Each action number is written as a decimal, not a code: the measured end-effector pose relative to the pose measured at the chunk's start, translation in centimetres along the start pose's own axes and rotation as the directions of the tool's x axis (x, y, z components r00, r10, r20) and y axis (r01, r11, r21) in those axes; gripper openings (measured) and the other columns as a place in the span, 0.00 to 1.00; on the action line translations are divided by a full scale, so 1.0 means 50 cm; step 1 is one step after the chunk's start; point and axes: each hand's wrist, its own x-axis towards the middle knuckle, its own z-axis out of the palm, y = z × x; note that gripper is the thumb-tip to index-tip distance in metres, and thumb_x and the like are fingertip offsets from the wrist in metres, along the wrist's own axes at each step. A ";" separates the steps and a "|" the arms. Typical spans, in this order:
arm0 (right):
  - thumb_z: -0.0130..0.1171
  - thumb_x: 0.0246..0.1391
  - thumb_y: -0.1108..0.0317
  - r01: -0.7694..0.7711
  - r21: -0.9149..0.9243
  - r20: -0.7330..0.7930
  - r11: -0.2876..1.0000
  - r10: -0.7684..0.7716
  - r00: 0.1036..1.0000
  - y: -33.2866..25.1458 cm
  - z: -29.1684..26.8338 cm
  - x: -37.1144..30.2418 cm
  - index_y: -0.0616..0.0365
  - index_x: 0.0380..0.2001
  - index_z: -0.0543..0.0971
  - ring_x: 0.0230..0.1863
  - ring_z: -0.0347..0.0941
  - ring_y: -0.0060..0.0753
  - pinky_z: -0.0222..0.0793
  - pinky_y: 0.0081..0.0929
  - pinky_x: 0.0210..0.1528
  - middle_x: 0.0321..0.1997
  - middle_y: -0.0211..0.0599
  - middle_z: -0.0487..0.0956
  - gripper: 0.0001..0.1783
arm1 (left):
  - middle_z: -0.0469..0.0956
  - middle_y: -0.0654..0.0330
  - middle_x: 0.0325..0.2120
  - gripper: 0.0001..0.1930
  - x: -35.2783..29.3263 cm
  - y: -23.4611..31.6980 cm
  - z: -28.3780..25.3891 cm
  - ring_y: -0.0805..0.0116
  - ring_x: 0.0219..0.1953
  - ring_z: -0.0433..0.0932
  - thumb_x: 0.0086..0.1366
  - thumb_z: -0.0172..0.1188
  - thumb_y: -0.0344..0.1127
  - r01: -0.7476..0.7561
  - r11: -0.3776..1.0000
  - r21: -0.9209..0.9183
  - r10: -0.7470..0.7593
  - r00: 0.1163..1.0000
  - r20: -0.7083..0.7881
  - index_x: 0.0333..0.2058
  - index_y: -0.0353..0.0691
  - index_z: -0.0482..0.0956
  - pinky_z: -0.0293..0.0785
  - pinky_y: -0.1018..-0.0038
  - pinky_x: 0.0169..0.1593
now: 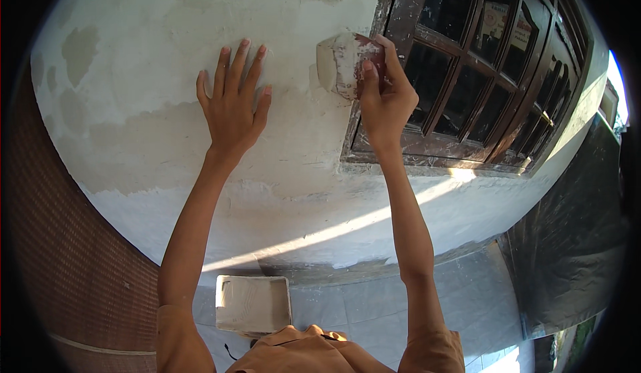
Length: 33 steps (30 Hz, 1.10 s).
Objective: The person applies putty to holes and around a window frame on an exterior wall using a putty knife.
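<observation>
My left hand [230, 109] lies against the pale wall [153, 59] with its fingers spread, holding nothing. In my right hand [387, 102] is a reddish-brown flat scraper [375, 51], pinched between thumb and fingers. Pale putty cakes its left part, and a thick lump of putty [339, 62] sits along that side. This hand is at the wall beside the left edge of the dark wooden window frame [364, 122]. Whether the scraper's edge touches the wall, I cannot tell. Darker, damp-looking putty patches [80, 52] mark the wall around both hands.
Brown window sashes with glass panes [461, 59] fill the upper right. Below, a beige rectangular tub [288, 306] stands on grey floor tiles [347, 303]. A brown woven panel [80, 239] runs down the left, and a dark sheet [567, 239] hangs at the right.
</observation>
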 end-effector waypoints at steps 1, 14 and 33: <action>0.53 0.58 0.82 -0.003 -0.004 -0.001 1.000 0.003 1.000 0.003 -0.021 0.003 0.60 0.57 0.74 0.28 0.72 0.15 0.68 0.15 0.27 0.33 0.35 0.80 0.22 | 0.58 0.65 0.67 0.27 -0.003 0.002 -0.001 0.61 0.69 0.53 0.65 0.51 0.45 -0.002 1.000 -0.004 0.002 1.000 0.002 0.64 0.57 0.65 0.38 0.49 0.66; 0.52 0.60 0.81 -0.170 0.212 -0.321 0.962 0.232 0.918 0.001 -0.076 -0.049 0.60 0.59 0.72 0.34 0.74 0.17 0.72 0.15 0.34 0.41 0.38 0.81 0.23 | 0.55 0.65 0.68 0.29 -0.005 0.012 0.006 0.61 0.70 0.51 0.65 0.48 0.43 0.023 0.999 -0.044 -0.021 0.999 0.041 0.66 0.56 0.62 0.36 0.49 0.66; 0.52 0.61 0.79 -0.152 0.105 -0.305 0.983 0.177 0.936 0.040 -0.067 -0.093 0.61 0.58 0.72 0.36 0.75 0.18 0.74 0.19 0.38 0.39 0.38 0.81 0.21 | 0.55 0.65 0.69 0.28 -0.005 0.006 -0.001 0.62 0.70 0.51 0.66 0.48 0.45 0.012 1.000 -0.028 -0.011 0.999 0.049 0.66 0.56 0.62 0.38 0.46 0.64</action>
